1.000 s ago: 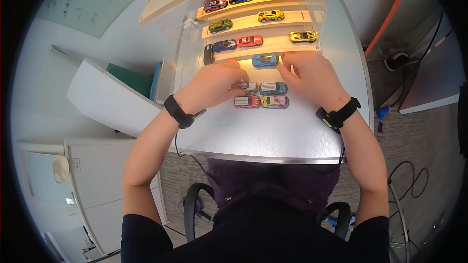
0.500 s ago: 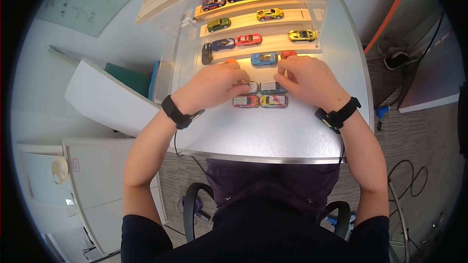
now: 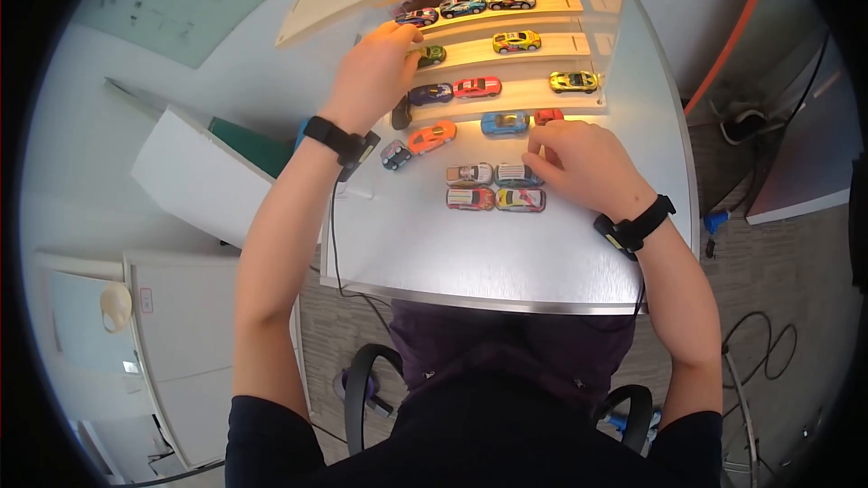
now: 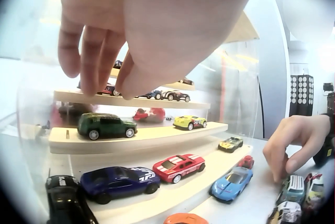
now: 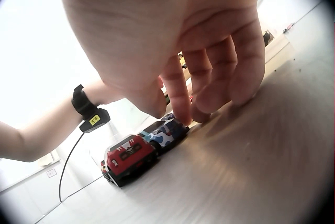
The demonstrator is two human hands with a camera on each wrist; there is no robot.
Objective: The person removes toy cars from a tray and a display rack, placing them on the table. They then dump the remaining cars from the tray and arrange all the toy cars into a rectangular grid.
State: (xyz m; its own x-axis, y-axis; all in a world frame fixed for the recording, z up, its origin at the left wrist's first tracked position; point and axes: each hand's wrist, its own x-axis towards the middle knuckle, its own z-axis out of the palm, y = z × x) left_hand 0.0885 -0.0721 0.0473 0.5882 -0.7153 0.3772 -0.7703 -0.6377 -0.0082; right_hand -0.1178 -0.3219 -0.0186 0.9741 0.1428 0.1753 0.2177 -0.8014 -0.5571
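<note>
My left hand [image 3: 380, 72] reaches over the left end of a tiered wooden display rack [image 3: 551, 45]. In the left wrist view its fingers hang down loosely, fingertips overlapping a dark toy car with red on an upper tier. Just below is a green toy car [image 4: 107, 126]. My right hand [image 3: 583, 158] is low over the table, fingers slightly bent, beside a teal toy car with a white striped roof [image 3: 515, 173]. Next to it are a white toy car [image 3: 468, 174], a red one with a striped roof [image 3: 470, 199] and a yellow-and-white one [image 3: 521, 200].
Blue [image 3: 504, 123], orange [image 3: 432, 136] and small dark [image 3: 396, 154] toy cars lie on the table [image 3: 488, 262] before the rack. Dark blue [image 4: 120, 183], red [image 4: 179, 168] and yellow [image 3: 516, 42] cars stand on tiers. Clear panels flank the rack.
My left hand has left the white car and moved up and forward to the rack's left side, uncovering the orange car. My right hand stays near the teal car.
</note>
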